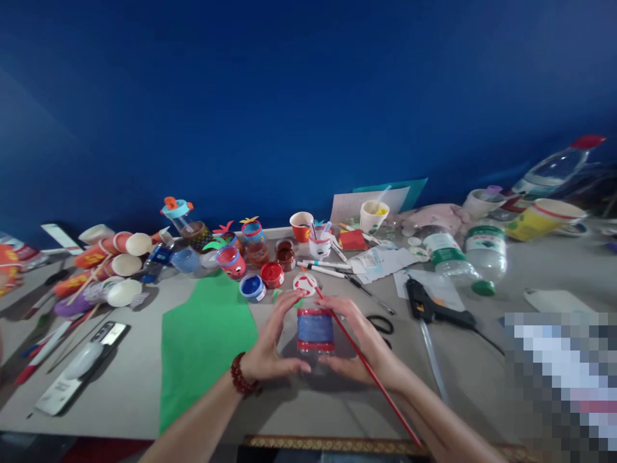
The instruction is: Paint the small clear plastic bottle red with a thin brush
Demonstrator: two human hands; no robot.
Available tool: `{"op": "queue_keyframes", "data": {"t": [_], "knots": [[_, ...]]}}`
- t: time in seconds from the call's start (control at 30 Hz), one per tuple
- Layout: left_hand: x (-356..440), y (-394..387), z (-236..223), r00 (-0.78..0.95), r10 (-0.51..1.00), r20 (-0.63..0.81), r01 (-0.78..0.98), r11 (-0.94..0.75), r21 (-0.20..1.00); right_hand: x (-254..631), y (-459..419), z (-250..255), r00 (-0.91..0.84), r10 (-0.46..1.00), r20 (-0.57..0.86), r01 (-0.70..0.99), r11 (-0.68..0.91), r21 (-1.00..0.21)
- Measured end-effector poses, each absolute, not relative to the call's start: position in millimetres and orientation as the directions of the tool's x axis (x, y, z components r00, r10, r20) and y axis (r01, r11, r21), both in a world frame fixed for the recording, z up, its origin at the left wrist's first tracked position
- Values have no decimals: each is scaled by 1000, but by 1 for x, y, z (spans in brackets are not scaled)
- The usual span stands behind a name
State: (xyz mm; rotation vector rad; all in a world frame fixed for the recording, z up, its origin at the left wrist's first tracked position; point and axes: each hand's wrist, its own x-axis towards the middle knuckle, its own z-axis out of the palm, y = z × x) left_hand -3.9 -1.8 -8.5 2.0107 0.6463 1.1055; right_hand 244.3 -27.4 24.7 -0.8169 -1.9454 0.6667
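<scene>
A clear plastic bottle piece (315, 329), painted blue with red bands near its top and bottom, is between my two hands above the table. My left hand (277, 337), with a dark red bead bracelet at the wrist, curves around its left side, thumb low and fingers at the top. Around the right side is my right hand (364, 337), which also has a thin red paintbrush (371, 373) slanting across it toward the table's front edge. Just beyond lie a white lid with red smears (304, 283), an open red paint jar (272, 274) and a blue paint jar (252, 287).
Green paper (207, 347) lies on the left, beside a phone (81, 370) and several paper cups (128, 265). A glue gun (434, 305), black scissors (380, 324) and cut plastic bottles (446, 254) occupy the right. A person's hand (8, 270) shows at the far left.
</scene>
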Motion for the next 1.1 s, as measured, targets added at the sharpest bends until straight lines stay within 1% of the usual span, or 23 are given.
{"op": "queue_keyframes", "data": {"t": [0.1,0.2,0.33,0.47,0.53,0.6,0.67,0.73,0.77,0.83,0.87,0.93,1.1], "knots": [[-4,-2,-5,494,718,491,180,-637,750,244,-27,25,-398,755,521,275,641,-717],[-6,-3,-3,497,714,493,239,-659,713,244,-26,25,-402,758,514,281,636,-718],[-7,-3,1,514,714,476,281,-664,693,244,-26,24,-412,750,518,277,645,-712],[-6,-4,5,503,711,491,276,-670,689,245,-25,28,-418,752,510,267,638,-722],[-6,-4,7,479,718,505,293,-673,679,250,-25,31,-374,765,524,273,631,-726],[-6,-3,7,450,722,525,325,-680,657,256,-27,34,-258,788,559,260,614,-745],[-6,-2,7,429,709,559,356,-702,617,262,-30,36,-87,806,586,177,591,-787],[-6,-2,6,411,696,589,387,-718,578,266,-34,37,63,818,572,7,573,-820],[-7,-1,6,404,697,593,406,-717,566,266,-36,37,97,828,553,-84,560,-824],[-7,-1,6,390,718,577,450,-695,561,265,-39,37,90,843,531,-212,537,-817],[-8,-2,7,386,731,563,468,-681,563,264,-40,37,70,844,531,-239,531,-813],[-8,-2,9,383,747,544,489,-663,566,261,-41,37,34,842,539,-237,531,-814],[-9,-3,12,370,760,534,502,-647,574,258,-40,39,65,854,516,-230,516,-826]]}}
